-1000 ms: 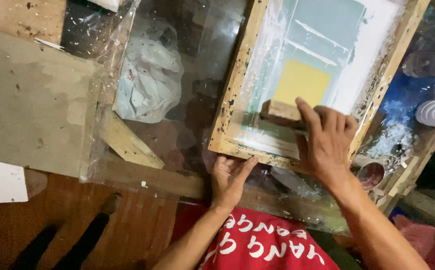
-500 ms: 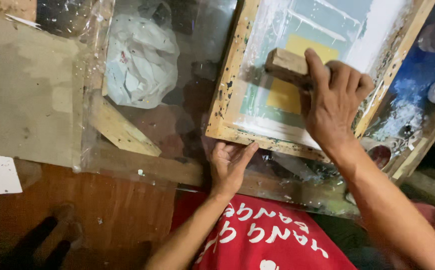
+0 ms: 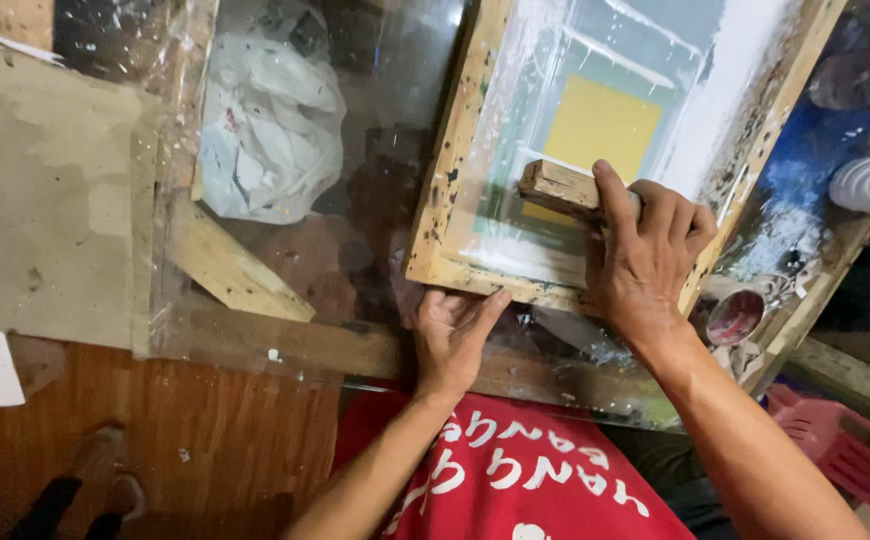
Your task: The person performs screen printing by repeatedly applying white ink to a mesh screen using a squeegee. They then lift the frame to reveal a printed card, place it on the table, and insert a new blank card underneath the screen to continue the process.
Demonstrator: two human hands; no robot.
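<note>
on the glass-topped bench, head view | right hand (image 3: 645, 262) clamped over worn wooden squeegee block (image 3: 563, 189), pressing it onto mesh of paint-flecked wooden screen frame (image 3: 452, 170) | left hand (image 3: 452, 335) flat, fingers together, bracing frame's near edge against slip | crumpled white plastic sheet (image 3: 270, 125) lies apart.
</note>
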